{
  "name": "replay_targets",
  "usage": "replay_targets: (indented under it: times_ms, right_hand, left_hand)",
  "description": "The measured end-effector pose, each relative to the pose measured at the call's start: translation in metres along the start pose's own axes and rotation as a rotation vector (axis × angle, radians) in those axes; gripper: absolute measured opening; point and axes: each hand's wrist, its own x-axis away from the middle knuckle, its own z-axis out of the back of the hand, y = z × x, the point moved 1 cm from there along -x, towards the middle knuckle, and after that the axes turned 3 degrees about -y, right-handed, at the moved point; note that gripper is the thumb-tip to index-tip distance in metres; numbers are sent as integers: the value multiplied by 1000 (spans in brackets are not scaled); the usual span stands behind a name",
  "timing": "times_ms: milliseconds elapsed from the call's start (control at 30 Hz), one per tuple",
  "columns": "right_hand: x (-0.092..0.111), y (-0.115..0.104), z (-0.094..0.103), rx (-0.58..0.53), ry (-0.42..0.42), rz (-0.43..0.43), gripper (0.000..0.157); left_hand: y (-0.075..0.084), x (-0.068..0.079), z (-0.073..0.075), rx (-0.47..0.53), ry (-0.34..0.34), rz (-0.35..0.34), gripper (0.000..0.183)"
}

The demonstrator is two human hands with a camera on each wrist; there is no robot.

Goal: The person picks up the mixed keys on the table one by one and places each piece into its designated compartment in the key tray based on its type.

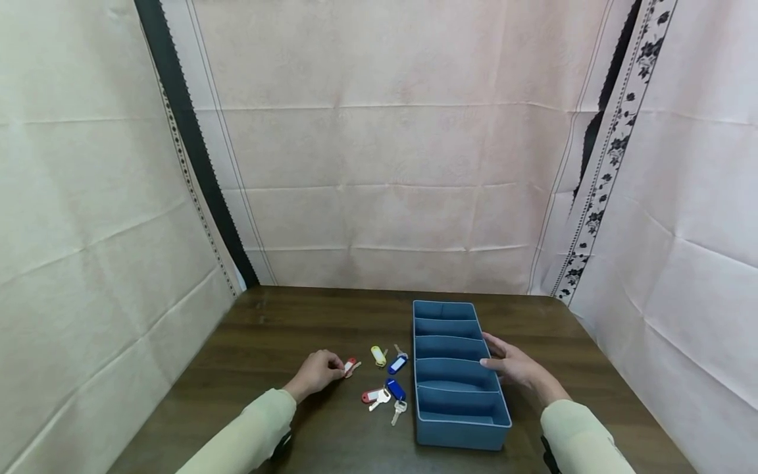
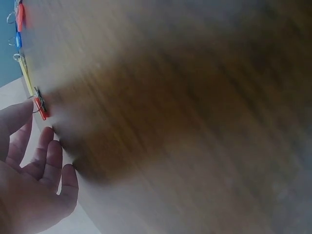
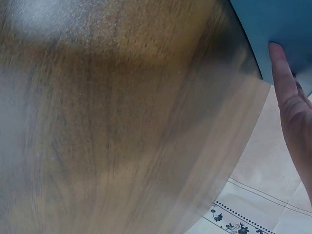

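My left hand (image 1: 320,373) pinches a red key tag (image 1: 350,364) with a key on it between thumb and fingertips, low over the table. In the left wrist view, the tag (image 2: 42,109) is at the thumb tip and the other fingers are loosely bent. Right of this hand lie a yellow key tag (image 1: 378,355), two blue key tags (image 1: 397,364) and another red key tag (image 1: 370,395), with keys. My right hand (image 1: 517,366) touches the right side of a blue compartment box (image 1: 462,434); its straight finger (image 3: 282,68) rests against the outer wall.
The brown wooden table (image 1: 284,322) has a rounded far right corner. Pale cloth (image 1: 379,145) hangs behind it and on both sides. Thin dividers (image 1: 453,359) split the box into several compartments, running away from me.
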Motion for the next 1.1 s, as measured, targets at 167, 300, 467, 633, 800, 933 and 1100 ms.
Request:
replay_targets:
  times_ms: [167,300,467,633,800,933,1100]
  right_hand:
    - [0,-1,0,4,12,-14,70]
    - [0,-1,1,4,13,-16,69]
    - [-1,0,0,-4,12,-20,70]
    - [0,0,-1,-12,6,-17,70]
    - [0,-1,-2,-7,6,-16,70]
    - [0,-1,-2,-6,6,-14,70]
    - [2,-1,-3,-4,6,-13,71]
  left_hand:
    - [1,-1,0,18,-6,-10,5]
    - [3,-1,1,52,-17,-5,4]
    - [3,-2,6,110,-44,57,5]
    - [3,-3,10,161,-58,129,5]
    - [5,-6,14,159,-30,100,7]
    - [9,-9,17,171,-6,73,9]
    - [15,-12,20,221,-19,122,5]
